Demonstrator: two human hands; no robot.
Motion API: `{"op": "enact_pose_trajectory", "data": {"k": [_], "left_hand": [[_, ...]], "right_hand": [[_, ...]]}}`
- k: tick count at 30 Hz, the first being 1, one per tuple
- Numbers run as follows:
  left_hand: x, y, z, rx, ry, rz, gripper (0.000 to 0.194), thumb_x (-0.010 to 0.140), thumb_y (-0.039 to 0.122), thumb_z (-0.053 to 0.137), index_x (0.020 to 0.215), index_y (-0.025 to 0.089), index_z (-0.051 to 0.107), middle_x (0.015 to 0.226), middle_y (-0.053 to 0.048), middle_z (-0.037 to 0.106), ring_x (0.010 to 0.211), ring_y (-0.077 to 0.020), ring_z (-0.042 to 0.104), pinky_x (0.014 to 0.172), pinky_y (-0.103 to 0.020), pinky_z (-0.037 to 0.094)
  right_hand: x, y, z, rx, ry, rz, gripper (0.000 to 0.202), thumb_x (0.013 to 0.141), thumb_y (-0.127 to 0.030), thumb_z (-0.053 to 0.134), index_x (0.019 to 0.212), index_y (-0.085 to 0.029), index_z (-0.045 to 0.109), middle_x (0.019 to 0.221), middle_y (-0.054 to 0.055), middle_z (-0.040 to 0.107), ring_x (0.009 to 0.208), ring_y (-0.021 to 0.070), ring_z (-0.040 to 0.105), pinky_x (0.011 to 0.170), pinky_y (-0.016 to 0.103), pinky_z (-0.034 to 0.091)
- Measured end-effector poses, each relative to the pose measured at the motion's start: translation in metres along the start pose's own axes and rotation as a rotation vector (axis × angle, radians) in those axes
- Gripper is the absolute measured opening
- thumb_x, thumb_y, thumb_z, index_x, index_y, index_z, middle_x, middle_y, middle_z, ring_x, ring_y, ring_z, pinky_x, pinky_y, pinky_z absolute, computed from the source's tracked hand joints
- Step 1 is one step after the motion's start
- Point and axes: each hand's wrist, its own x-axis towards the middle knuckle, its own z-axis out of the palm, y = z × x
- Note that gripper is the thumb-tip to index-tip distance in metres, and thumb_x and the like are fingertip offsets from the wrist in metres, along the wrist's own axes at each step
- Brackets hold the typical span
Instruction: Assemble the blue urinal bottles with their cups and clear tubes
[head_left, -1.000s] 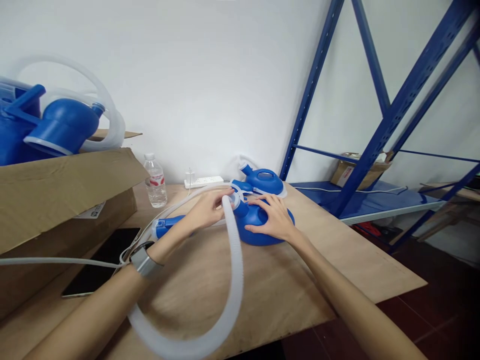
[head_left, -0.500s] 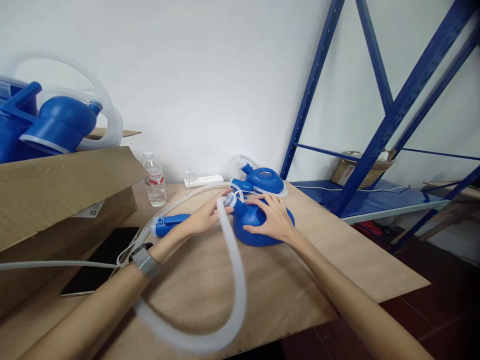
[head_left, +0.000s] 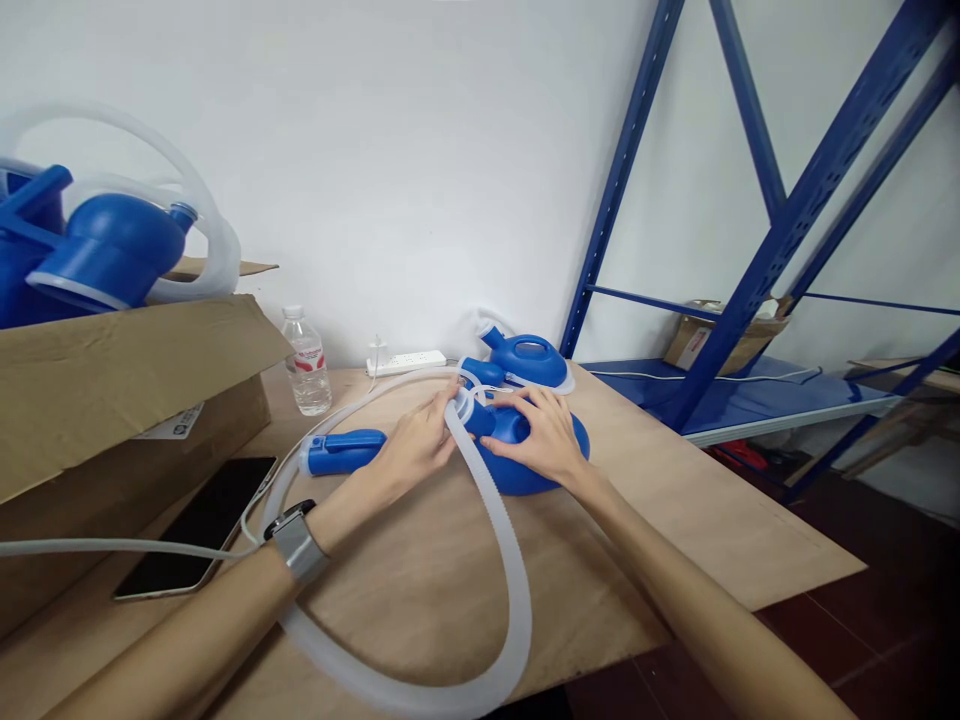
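A blue plastic urinal bottle lies on the wooden table, its neck pointing to the upper left. My right hand grips its body from the right, thumb in front and fingers over the top near the handle. At the neck, the fingers of my left hand are closed around the whitish cap. From that cap a translucent ribbed hose hangs in a wide loop toward the front edge and passes back under my left forearm. The fingertips of my left hand are partly hidden behind the cap.
Blue urinals with hoses fill a cardboard box at left. A water bottle, phone, power strip, hose-ended blue piece and another urinal bottle lie around. A blue shelf rack stands right.
The hose loop has swung to the right and nearer the front edge. My left fingers have shifted around the cap, while my right hand has stayed on the bottle.
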Motion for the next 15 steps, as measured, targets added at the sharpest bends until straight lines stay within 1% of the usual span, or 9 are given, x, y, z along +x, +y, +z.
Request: {"op": "enact_pose_trajectory", "data": {"k": [3,5,8,10,12,15], "left_hand": [[0.001,0.006,-0.007,-0.075,-0.036,-0.053,0.073,0.092,0.037,0.064,0.156,0.019,0.033,0.149,-0.017,0.054,0.134,-0.0318,0.056,0.111,-0.046,0.047],[0.005,0.008,-0.016,-0.165,-0.06,-0.105,0.064,0.093,0.045,0.062,0.149,0.02,0.044,0.148,-0.016,0.056,0.134,-0.032,0.056,0.112,-0.046,0.046],[0.014,0.012,-0.029,-0.346,-0.068,-0.152,0.049,0.095,0.049,0.058,0.134,0.02,0.06,0.146,-0.013,0.06,0.133,-0.0307,0.057,0.113,-0.045,0.045],[0.019,0.016,-0.037,-0.458,-0.071,-0.188,0.048,0.09,0.052,0.064,0.126,0.019,0.065,0.142,-0.013,0.063,0.128,-0.031,0.06,0.109,-0.045,0.048],[0.023,0.02,-0.042,-0.533,-0.092,-0.251,0.052,0.083,0.053,0.072,0.12,0.018,0.067,0.138,-0.013,0.066,0.12,-0.031,0.065,0.101,-0.044,0.053],[0.025,0.027,-0.048,-0.554,-0.108,-0.333,0.053,0.076,0.053,0.078,0.116,0.019,0.068,0.131,-0.011,0.07,0.111,-0.0293,0.068,0.094,-0.041,0.056]], "right_hand": [[0.004,0.0,0.003,0.022,0.003,0.006,0.048,0.077,-0.061,0.079,0.113,-0.031,0.073,0.117,0.005,0.069,0.115,0.031,0.059,0.1,0.046,0.04],[0.005,0.001,0.003,0.027,-0.009,0.021,0.048,0.077,-0.062,0.077,0.112,-0.031,0.073,0.117,0.006,0.069,0.115,0.0317,0.059,0.1,0.047,0.041],[0.005,0.001,0.003,0.031,-0.022,0.038,0.049,0.078,-0.065,0.075,0.113,-0.031,0.073,0.116,0.007,0.069,0.113,0.0325,0.059,0.1,0.048,0.041],[0.005,0.0,0.002,0.03,-0.02,0.041,0.049,0.078,-0.065,0.075,0.113,-0.031,0.073,0.116,0.007,0.069,0.113,0.0325,0.059,0.1,0.049,0.041],[0.005,-0.002,0.001,0.024,-0.017,0.047,0.05,0.078,-0.066,0.075,0.113,-0.03,0.073,0.115,0.007,0.069,0.112,0.0325,0.059,0.1,0.048,0.041],[0.005,-0.004,0.001,0.009,-0.023,0.058,0.051,0.076,-0.067,0.075,0.111,-0.029,0.073,0.114,0.007,0.069,0.111,0.0319,0.06,0.099,0.047,0.042]]}}
